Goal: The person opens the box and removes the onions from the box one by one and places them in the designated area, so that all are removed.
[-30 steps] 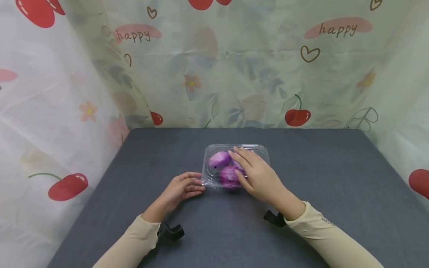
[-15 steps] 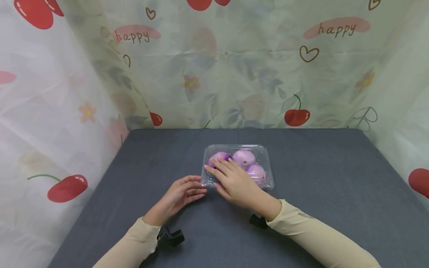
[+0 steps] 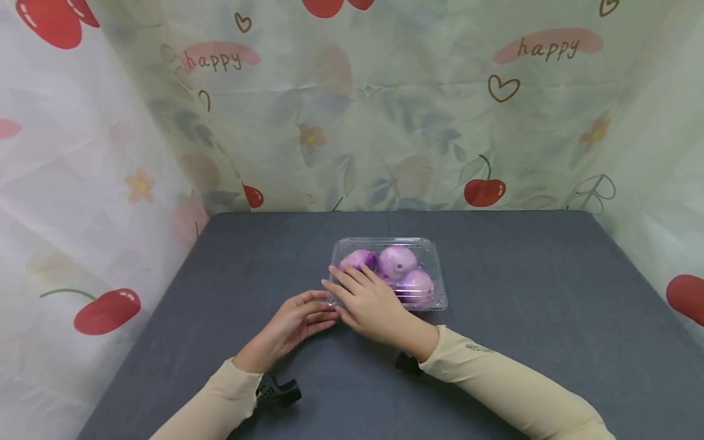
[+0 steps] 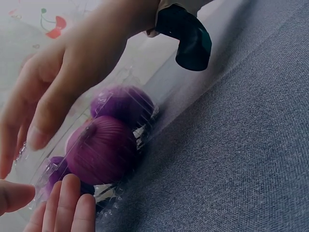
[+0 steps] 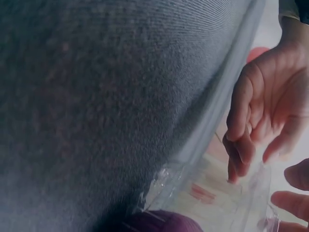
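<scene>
A clear plastic clamshell box sits in the middle of the table in the head view, with several purple onions inside. My right hand lies over its front left corner, fingers extended on or just above the lid; contact is hard to tell. At that same corner, my left hand keeps its fingers loosely bent by the box's left edge, fingertips partly hidden behind the right hand. The left wrist view shows an onion through the plastic, between the left fingers and the right hand.
Dark grey cloth covers the table. A patterned curtain with cherries and hearts hangs behind and on both sides. Black wrist mounts sit under the sleeve cuffs.
My right hand has slid left across the lid, from the box's right side to its front left corner, uncovering the right-hand onions. The left hand has barely shifted at the corner.
</scene>
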`<state>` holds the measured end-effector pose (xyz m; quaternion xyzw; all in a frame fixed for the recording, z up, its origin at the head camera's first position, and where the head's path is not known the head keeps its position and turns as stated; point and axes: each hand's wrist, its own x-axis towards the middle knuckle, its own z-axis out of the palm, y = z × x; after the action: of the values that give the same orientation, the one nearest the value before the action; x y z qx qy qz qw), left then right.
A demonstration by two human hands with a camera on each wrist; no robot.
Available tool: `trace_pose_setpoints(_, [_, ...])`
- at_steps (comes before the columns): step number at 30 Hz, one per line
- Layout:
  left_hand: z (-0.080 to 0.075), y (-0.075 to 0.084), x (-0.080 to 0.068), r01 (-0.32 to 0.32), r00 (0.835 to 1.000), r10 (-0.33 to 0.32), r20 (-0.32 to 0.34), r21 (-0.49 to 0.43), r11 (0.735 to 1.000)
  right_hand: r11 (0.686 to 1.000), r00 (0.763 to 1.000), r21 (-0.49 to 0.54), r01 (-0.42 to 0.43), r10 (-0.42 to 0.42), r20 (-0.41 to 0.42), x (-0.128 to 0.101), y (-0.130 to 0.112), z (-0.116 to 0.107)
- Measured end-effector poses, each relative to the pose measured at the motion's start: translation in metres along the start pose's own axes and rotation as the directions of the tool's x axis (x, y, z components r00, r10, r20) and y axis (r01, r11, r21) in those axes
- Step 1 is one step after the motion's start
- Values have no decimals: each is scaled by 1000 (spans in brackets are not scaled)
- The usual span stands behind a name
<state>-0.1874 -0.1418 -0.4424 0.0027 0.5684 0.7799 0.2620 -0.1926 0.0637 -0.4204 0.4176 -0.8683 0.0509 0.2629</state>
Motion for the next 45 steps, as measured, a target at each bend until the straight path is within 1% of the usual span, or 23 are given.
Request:
trace_pose_setpoints(11, [1,1,-1,-2,999,1,-35,-35,999,996,999,-86,-4,1,-37,4,-7,6])
trace_pose_setpoints(17, [0,1,-2,-9,999,7,-32,-43,999,994,996,-112,3,-13,-89,5,-7,10])
trace_pose_setpoints(23, [-1,0,-2,-22,1000,22,-17,-38,999,992,994,-129,-3,-12,-112,4,-9,12])
trace_pose_setpoints(34, [-1,-2,-1,-17,1000,16,-26,-48,999,991,995,-133,-14,1,-97,2,-10,12])
trace_pose_setpoints(41, [2,-2,0,-6,998,2,-60,-76,997,991,997,-132,-11,0,-78,2,-10,11])
trace_pose_setpoints(45, [4,-1,2,-4,996,-2,-85,-69,998,989,995,-150,-5,-9,-95,3,-10,13])
